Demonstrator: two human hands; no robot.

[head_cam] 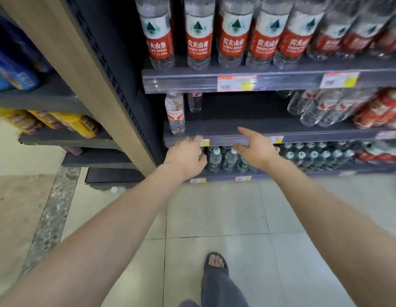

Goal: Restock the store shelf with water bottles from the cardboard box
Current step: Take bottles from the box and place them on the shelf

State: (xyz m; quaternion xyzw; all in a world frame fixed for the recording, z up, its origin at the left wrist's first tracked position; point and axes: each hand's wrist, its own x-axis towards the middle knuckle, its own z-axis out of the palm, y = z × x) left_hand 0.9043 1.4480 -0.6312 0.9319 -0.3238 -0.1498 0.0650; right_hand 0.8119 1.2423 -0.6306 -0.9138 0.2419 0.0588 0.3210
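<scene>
Both my arms reach toward the dark middle shelf (pixel 226 127), which has a wide bare stretch in its centre. My left hand (pixel 186 157) hovers just below the shelf's front edge with relaxed fingers and holds nothing. My right hand (pixel 254 149) is spread open at the same edge, also holding nothing. A small water bottle (pixel 175 113) with a red-and-white label stands at the shelf's left end, a second bottle (pixel 195 103) behind it. More small bottles (pixel 319 109) fill the right end. No cardboard box is in view.
Large red-labelled bottles (pixel 199 34) line the upper shelf. Green-capped bottles (pixel 303 156) crowd the bottom shelf. A wooden end panel (pixel 82 69) separates a left rack with blue and yellow packs (pixel 59 122). My sandalled foot (pixel 217 269) stands on the tiled floor.
</scene>
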